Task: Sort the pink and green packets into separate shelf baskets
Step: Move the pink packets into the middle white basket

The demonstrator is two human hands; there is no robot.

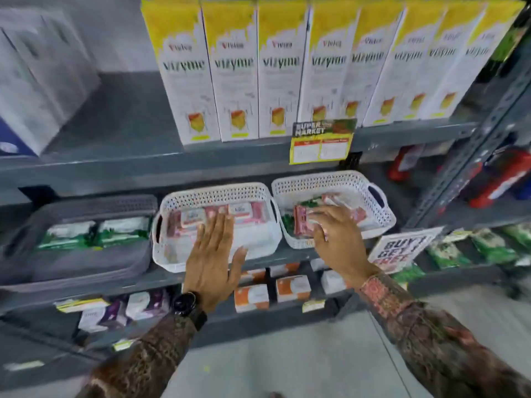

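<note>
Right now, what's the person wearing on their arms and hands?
Both arms are in long dark brown sleeves with a dense batik-like pattern; the right sleeve has a reddish-orange patterned cuff at the wrist. The left sleeve ends just below a black round-faced watch on a black strap. Both hands, left hand and right hand, are bare: no gloves.

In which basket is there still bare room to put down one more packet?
The middle white plastic basket has a bare floor at its front, below the pink packets and beside the left hand. The right white basket is crowded with mixed packets under the right hand.
</note>
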